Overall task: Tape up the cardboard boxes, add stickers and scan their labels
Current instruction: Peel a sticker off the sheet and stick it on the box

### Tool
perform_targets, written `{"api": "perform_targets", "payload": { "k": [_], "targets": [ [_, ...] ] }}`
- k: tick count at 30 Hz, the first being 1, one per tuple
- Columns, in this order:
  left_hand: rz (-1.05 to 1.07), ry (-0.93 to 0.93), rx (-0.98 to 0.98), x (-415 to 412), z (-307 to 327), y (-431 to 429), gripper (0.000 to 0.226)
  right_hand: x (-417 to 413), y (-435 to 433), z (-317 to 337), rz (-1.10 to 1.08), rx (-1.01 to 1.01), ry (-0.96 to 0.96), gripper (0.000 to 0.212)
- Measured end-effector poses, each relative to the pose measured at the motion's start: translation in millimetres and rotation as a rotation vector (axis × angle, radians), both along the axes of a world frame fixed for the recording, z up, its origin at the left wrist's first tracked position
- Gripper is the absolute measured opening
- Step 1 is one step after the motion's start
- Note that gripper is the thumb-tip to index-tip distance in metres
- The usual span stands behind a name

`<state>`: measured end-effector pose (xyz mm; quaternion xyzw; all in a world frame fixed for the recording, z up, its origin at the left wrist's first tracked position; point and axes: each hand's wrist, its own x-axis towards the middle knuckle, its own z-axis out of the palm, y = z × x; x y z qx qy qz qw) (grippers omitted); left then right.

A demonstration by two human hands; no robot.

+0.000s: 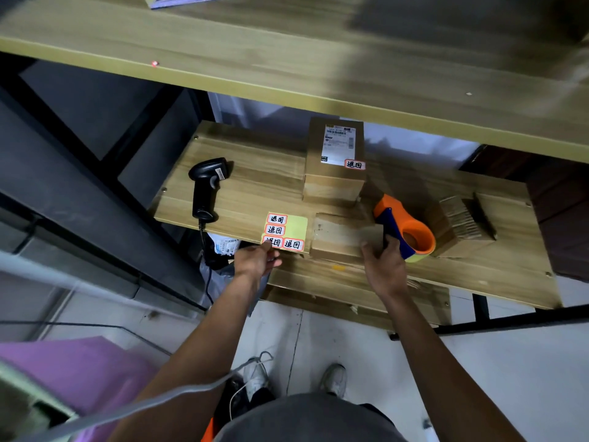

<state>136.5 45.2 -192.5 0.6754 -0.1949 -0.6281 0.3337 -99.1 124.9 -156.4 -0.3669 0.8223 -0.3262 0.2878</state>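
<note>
The left hand point(255, 260) pinches the near edge of the sticker sheet point(294, 226); the right hand point(387, 266) grips the orange tape dispenser point(411, 231) at the small box point(338, 234)'s right end. The scanner point(205, 186) lies to the left, a labelled box point(334, 154) farther back

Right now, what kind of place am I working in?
Likely a parcel packing or returns station: a barcode scanner lies on the wooden shelf, the left hand pinches a sticker sheet, and the right hand grips a tape dispenser beside cardboard boxes.
</note>
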Motion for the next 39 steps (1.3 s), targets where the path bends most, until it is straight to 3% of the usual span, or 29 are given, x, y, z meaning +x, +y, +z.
{"api": "perform_targets", "payload": {
  "k": [5,8,12,18,24,28,33,39],
  "targets": [
    [0.036,0.119,0.02,-1.5,-9.8,9.0,0.017,5.5,1.1,1.9,-0.03,-0.043,0.18,0.057],
    [0.084,0.17,0.043,-1.7,-8.0,11.2,0.012,9.8,5.9,4.9,-0.054,-0.219,0.338,0.046],
    [0.14,0.248,0.055,0.3,-0.8,12.2,0.02,22.7,11.3,5.0,0.005,-0.412,0.389,0.033],
    [0.147,0.376,0.019,0.8,10.5,12.4,0.014,53.5,14.1,-1.4,0.246,-0.425,0.353,0.01],
    [0.154,0.456,0.001,3.4,16.2,14.7,0.017,74.7,11.1,-6.8,0.349,-0.289,0.178,0.008],
    [0.156,0.506,-0.037,-1.6,23.4,16.9,0.018,79.6,6.6,-0.5,0.332,-0.258,0.121,0.014],
    [0.125,0.568,-0.084,-12.8,37.9,16.7,0.015,76.5,1.3,10.0,0.303,-0.28,0.043,0.036],
    [0.042,0.598,-0.127,-24.8,51.8,19.1,0.015,67.3,0.1,27.1,0.226,-0.278,-0.146,0.035]
  ]
}}
